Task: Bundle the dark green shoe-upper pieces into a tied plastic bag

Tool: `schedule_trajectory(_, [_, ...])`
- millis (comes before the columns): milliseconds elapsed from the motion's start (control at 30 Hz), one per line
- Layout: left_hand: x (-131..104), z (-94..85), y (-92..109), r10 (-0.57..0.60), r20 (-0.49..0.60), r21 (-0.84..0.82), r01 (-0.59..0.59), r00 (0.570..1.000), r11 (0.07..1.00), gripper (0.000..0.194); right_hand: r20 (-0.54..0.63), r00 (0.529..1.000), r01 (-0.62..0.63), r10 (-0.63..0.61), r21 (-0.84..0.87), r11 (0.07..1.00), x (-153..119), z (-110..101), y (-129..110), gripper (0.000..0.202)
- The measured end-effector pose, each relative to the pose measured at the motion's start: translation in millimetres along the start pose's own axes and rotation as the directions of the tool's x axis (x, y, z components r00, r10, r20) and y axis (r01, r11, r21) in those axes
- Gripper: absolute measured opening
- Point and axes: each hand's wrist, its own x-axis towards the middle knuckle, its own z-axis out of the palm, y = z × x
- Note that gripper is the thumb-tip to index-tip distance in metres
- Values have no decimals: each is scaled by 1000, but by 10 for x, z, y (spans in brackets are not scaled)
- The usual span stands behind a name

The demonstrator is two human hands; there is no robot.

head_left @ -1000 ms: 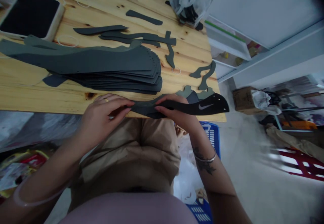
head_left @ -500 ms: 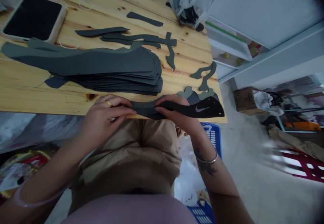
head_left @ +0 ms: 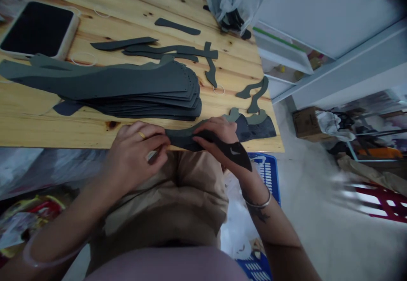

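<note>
Along the table's front edge lies a dark grey cut shoe-upper piece, its middle covered by my right hand. My right hand pinches a black strip with a light swoosh mark between thumb and fingers. The strip's wide end hangs back over my wrist, past the table edge. My left hand, with a ring on it, has its thumb and fingertips pinched at the left end of the grey piece. Just beyond my hands lies a fanned stack of dark grey cut pieces.
A phone lies at the far left of the wooden table. Loose grey strips are scattered behind the stack. A plastic bag with dark pieces sits at the back right. Below the table is a blue basket.
The black strip's wide end has swung down toward my right wrist, uncovering the right part of the grey piece. My left fingers have curled more. The whole view has shifted slightly.
</note>
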Motion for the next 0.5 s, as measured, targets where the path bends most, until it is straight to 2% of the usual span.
schedule_trajectory(100, [77, 29, 106, -71, 25, 89, 69, 997, 994, 21, -64, 997, -30, 30, 2, 1000, -29, -26, 3, 17])
schedule_trajectory(233, [165, 80, 140, -132, 117, 120, 118, 984, 986, 26, -177, 963, -144, 203, 300, 943, -89, -185, 215, 27])
schedule_trajectory(333, [180, 89, 127, -153, 151, 130, 134, 977, 982, 26, -262, 918, -159, 298, 446, 881, -149, -354, 470, 29])
schedule_trajectory(433, [188, 63, 118, -180, 181, 201, 143, 967, 969, 26, -215, 906, -191, 365, 561, 806, -184, -477, 671, 34])
schedule_trajectory(500, [235, 41, 122, -176, 186, 222, 133, 967, 966, 21, -190, 898, -234, 396, 556, 797, -185, -516, 742, 37])
